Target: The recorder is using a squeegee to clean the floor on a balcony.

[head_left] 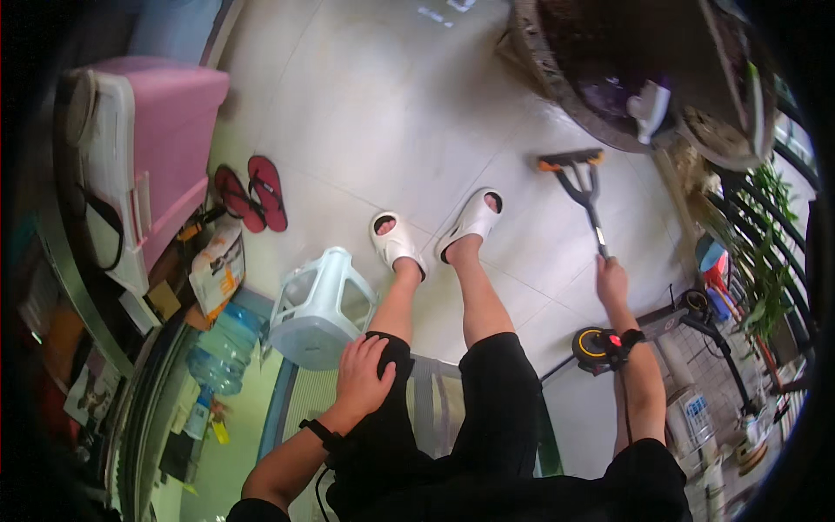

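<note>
My right hand (pixel 612 280) is closed around the dark handle of a sponge mop (pixel 590 205). The mop's orange-ended head rests on the tiled floor (pixel 365 117), below the round stone-like basin or table. My left hand (pixel 365 372) lies spread on my left knee, holding nothing. Beside that knee stands a pale blue plastic stool (pixel 316 320). My feet are in cream slip-on clogs (pixel 473 218), set apart on the tiles.
Red flip-flops (pixel 267 192) lie by a pink and white storage box (pixel 169 143) at the left. A water-cooler bottle (pixel 225 342) is behind the stool. A large round dark-topped object (pixel 554 72), an electric scooter (pixel 672 323) and potted plants (pixel 766 293) stand at the right.
</note>
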`<act>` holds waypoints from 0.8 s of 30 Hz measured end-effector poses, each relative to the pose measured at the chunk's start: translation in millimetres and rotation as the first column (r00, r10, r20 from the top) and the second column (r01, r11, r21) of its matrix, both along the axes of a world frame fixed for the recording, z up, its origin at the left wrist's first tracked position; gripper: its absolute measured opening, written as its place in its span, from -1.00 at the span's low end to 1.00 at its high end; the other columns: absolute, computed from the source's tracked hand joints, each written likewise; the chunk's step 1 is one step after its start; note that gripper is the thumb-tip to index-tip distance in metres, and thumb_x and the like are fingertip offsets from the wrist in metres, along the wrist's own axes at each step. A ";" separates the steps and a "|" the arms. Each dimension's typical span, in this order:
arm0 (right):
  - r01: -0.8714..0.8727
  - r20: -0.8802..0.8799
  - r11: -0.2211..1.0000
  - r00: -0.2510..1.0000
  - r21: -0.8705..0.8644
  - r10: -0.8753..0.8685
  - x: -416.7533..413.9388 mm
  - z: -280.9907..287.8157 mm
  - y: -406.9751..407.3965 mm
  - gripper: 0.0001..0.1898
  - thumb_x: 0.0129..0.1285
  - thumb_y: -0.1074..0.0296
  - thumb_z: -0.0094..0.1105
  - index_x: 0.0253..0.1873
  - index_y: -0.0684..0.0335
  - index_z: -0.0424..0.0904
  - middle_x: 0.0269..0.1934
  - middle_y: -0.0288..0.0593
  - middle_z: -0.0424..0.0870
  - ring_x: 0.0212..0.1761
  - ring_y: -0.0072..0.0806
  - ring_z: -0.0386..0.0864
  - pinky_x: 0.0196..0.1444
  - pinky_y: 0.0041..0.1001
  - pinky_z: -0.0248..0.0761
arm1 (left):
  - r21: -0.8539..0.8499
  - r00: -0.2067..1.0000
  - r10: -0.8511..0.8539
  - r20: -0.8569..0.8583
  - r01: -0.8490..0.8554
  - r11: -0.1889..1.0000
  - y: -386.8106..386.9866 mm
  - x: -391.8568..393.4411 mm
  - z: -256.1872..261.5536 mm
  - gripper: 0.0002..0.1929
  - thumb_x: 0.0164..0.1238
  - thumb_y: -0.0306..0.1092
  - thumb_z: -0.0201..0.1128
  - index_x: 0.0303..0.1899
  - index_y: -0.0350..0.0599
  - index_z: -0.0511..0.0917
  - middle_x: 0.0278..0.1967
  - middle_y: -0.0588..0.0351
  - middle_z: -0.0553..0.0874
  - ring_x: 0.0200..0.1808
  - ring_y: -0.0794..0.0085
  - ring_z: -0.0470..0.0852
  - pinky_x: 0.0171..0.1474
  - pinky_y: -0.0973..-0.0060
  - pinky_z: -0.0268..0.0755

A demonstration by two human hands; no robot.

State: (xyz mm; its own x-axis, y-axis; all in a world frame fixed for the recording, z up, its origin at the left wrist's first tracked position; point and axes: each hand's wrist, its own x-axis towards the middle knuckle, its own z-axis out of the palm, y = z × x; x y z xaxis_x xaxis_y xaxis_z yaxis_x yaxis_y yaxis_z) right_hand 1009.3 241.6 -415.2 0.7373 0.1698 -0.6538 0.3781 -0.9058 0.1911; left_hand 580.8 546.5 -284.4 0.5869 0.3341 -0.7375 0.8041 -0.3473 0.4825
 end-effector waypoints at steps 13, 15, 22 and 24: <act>-0.134 -0.268 0.780 0.892 0.612 0.363 -153.3 -78.0 318.2 -0.69 0.36 0.15 -0.03 -0.24 0.30 0.57 -0.43 0.02 0.67 -0.31 -0.02 0.66 -0.24 -0.14 0.53 | 0.015 0.995 -0.065 -0.081 0.067 0.998 -27.5 -19.9 10.0 -0.55 0.18 -0.27 0.24 0.11 -0.18 0.48 0.14 -0.09 0.53 0.25 -0.07 0.36 0.34 0.09 0.15; -0.146 -0.228 0.764 0.905 0.629 0.360 -155.4 -112.4 324.0 -0.69 0.34 0.15 -0.02 -0.25 0.29 0.59 -0.43 0.00 0.68 -0.32 -0.02 0.66 -0.24 -0.14 0.53 | 0.022 0.995 -0.067 -0.078 0.069 0.997 -41.3 -12.6 6.0 -0.55 0.18 -0.29 0.24 0.12 -0.18 0.47 0.14 -0.09 0.54 0.25 -0.08 0.36 0.34 0.09 0.15; -0.202 -0.387 0.882 0.840 0.426 0.380 -103.1 -139.1 212.3 -0.66 0.34 0.05 -0.02 -0.15 0.23 0.58 -0.23 0.00 0.70 -0.20 -0.06 0.67 -0.14 -0.13 0.52 | 0.118 0.987 -0.052 -0.152 0.070 0.991 -79.0 10.7 19.1 -0.57 0.18 -0.29 0.25 0.09 -0.19 0.49 0.11 -0.09 0.55 0.23 -0.07 0.40 0.30 0.09 0.20; -0.273 -0.363 0.876 0.830 0.398 0.424 -48.0 -131.1 128.9 -0.69 0.38 0.09 -0.03 -0.14 0.23 0.54 -0.28 -0.01 0.70 -0.21 -0.04 0.66 -0.17 -0.14 0.51 | 0.131 0.987 -0.068 -0.148 0.087 0.988 -94.0 20.5 16.1 -0.58 0.18 -0.28 0.24 0.07 -0.20 0.50 0.09 -0.10 0.56 0.22 -0.08 0.41 0.29 0.06 0.20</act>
